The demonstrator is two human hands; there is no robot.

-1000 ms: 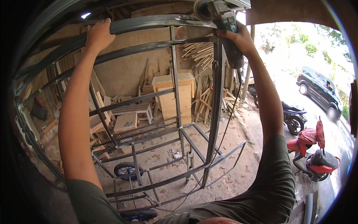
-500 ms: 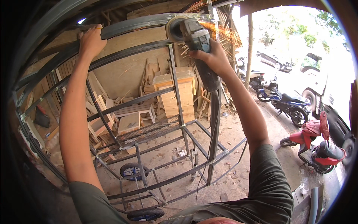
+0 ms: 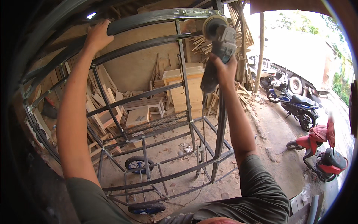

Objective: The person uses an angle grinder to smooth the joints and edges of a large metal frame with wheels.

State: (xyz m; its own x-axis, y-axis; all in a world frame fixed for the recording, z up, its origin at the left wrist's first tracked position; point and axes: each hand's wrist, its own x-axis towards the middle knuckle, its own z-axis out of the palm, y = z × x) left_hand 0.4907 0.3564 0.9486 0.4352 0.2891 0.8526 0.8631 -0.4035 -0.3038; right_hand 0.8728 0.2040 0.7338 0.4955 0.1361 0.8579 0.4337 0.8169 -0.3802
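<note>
My right hand [image 3: 226, 71] is wrapped round the body of an angle grinder [image 3: 220, 56], whose round disc [image 3: 215, 27] sits just below the right end of a dark metal top beam [image 3: 160, 15]. Whether the disc touches the metal I cannot tell; no sparks show. A power cord [image 3: 203, 149] hangs from the tool. At the upper left my left hand [image 3: 98, 37] grips the same beam, its fingers over the top edge and the thumb apart on the near side. The beam belongs to a tall welded frame [image 3: 186, 100] of square tubes, with bare shiny patches at the joints.
Small spoked wheels [image 3: 139, 164] sit at the frame's base. Behind it stand a wooden cabinet [image 3: 182, 80], a low bench [image 3: 149, 106] and piles of scrap wood. To the right are a red scooter [image 3: 320, 138], a blue motorcycle [image 3: 294, 104] and a white truck [image 3: 298, 56].
The grinder has moved right and tilted, and its spray of orange sparks is gone. My left hand stays on the beam. A large white truck has come into view on the road.
</note>
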